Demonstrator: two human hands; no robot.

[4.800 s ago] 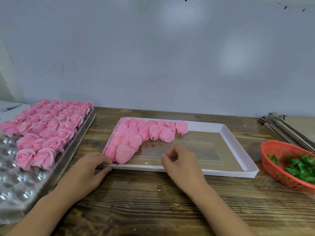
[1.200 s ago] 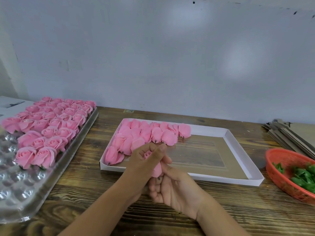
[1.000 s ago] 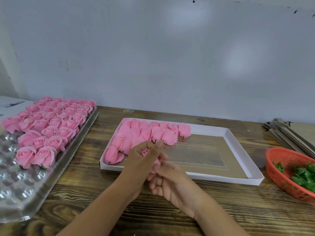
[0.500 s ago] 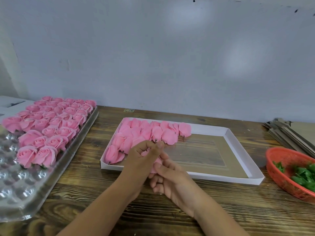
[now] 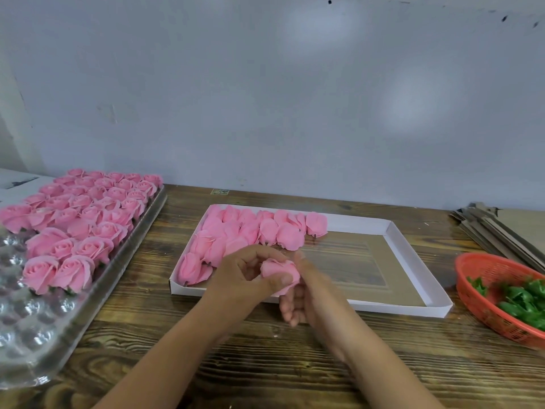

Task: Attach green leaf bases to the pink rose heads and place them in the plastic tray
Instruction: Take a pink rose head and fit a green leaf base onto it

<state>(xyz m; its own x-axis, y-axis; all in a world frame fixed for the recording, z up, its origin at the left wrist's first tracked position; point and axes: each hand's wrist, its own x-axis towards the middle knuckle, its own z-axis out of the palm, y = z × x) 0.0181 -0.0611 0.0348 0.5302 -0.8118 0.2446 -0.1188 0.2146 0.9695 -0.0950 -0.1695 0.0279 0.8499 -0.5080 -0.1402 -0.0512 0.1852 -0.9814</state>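
Rose head in both hands, above the white box's near edge

The pink rose head point(image 5: 280, 273) sits pinched in the left hand point(image 5: 247, 278), petals loosely furled; the right hand point(image 5: 306, 293) is blurred beside it, fingers curled, touching the rose, though its grip is hard to read. No green base shows on it. The white box point(image 5: 413, 308) holds more rose heads; the red basket point(image 5: 477, 278) is cut off. Half a second ago the rose was mostly hidden; now it shows.

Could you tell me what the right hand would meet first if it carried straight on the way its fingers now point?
Probably the rose head held by the left hand: the right hand points up and left at it. Contact is unclear; the right hand is blurred.
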